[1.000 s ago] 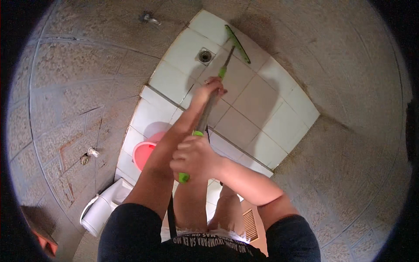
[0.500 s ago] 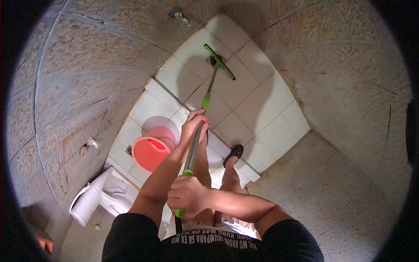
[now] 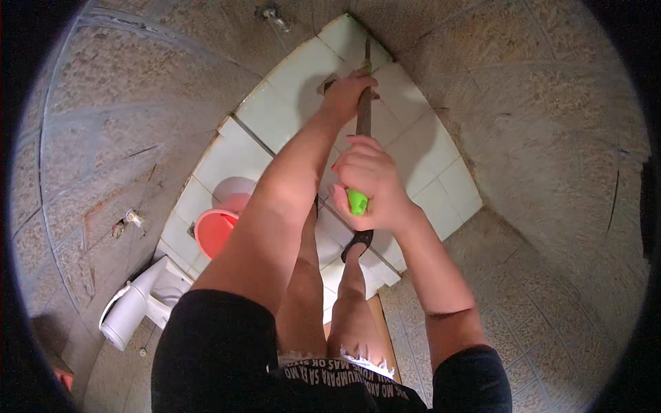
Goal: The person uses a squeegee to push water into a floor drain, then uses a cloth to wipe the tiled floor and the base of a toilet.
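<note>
A long-handled floor squeegee stretches away from me to the far corner of the tiled floor. My right hand is wrapped round its near end, where the green grip tip pokes out below the fingers. Farther along, my left hand is closed round the metal pole. The squeegee's head is hard to make out; a thin green edge shows against the base of the far right wall. Beside my left wrist lies the dark floor drain, partly covered by the hand.
At the left, a pink bucket stands on the tiles, partly behind my left arm. A white toilet is beyond it. Taps jut from the stone-textured walls, another faucet at the top. A low step edge crosses the floor near my feet.
Both hands have pushed forward with the squeegee, arms now stretched out. Its head has gone from over the drain to the far corner by the wall.
</note>
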Available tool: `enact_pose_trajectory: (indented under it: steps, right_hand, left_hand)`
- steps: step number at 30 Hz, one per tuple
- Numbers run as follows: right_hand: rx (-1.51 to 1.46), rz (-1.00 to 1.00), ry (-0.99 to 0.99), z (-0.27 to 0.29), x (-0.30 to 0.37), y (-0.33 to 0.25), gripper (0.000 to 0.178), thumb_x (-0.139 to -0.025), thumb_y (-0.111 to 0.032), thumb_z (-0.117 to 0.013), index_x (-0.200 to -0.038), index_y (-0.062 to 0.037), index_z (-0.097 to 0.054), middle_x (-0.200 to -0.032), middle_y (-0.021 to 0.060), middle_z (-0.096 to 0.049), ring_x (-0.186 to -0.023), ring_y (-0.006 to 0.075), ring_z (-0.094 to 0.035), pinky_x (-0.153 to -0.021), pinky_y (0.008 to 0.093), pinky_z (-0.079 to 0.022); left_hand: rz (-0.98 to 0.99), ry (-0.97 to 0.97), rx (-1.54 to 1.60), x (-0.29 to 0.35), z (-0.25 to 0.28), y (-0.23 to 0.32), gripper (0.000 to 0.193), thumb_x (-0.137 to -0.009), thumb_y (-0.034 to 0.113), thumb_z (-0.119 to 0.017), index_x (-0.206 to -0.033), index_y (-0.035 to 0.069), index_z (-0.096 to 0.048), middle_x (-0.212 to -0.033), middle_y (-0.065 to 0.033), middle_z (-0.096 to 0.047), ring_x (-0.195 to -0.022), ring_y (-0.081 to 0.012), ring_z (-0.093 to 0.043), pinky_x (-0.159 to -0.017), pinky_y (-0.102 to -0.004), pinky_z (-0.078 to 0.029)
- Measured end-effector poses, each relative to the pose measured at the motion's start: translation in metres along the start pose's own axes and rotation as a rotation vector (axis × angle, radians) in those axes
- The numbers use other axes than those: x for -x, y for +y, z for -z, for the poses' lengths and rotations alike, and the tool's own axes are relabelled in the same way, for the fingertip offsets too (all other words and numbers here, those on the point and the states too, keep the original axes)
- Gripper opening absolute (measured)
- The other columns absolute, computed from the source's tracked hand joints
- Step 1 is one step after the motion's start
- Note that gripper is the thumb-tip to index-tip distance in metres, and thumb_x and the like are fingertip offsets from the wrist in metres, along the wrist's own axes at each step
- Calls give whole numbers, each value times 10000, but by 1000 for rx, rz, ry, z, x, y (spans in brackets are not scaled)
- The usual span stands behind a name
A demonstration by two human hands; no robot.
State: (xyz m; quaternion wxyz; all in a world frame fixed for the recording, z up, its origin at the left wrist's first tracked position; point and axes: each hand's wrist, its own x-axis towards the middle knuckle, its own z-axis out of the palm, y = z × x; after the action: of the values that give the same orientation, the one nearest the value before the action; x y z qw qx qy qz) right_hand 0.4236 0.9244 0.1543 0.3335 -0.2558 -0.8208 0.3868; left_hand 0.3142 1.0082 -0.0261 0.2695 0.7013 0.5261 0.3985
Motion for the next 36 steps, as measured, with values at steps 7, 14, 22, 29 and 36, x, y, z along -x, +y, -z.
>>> enact_pose_trajectory:
  steps: [7,14,22,29,36]
  right_hand:
    - [-288,-40,-172,-23,60,-35,207,-533,-69,-635,-575,-86,-433,-566,47,-411,-567,236,-449,-783,391,-397]
    - [-411,-86,-226,-32,112,-92,227,-456,-140,-644,-565,-86,-453,-596,46,-452,-623,239,-496,-809,398,-362]
    - [-291,-70,27,16,131,-126,212,-524,-132,-677,-625,-97,-494,-702,43,-537,-703,231,-548,-846,406,-379]
    - [-162,-244,403,80,103,-67,139,-653,-40,-647,-731,-81,-540,-805,62,-607,-813,243,-599,-806,433,-417]
    - [-605,-449,933,-3,161,-8,156,-670,-56,-639,-794,-15,-554,-816,111,-617,-752,231,-595,-711,310,-457]
  left_hand:
    - [865,-102,544,92,-8,29,112,-774,58,-622,-886,50,-626,-1056,-171,-593,-848,-277,-621,-719,-311,-478]
    - [494,-47,41,164,0,89,128,-752,75,-635,-876,47,-621,-1092,-199,-588,-955,-278,-609,-775,-293,-489]
    - [633,-47,410,162,-6,123,166,-763,23,-612,-924,30,-573,-1028,-176,-592,-895,-325,-597,-746,-333,-495]
    - [266,-473,-375,50,28,108,235,-732,14,-530,-942,111,-573,-919,-166,-605,-859,-367,-584,-708,-428,-476]
    - [233,-692,-593,74,-26,52,104,-766,143,-602,-829,80,-548,-897,-148,-614,-872,-363,-595,-715,-431,-475]
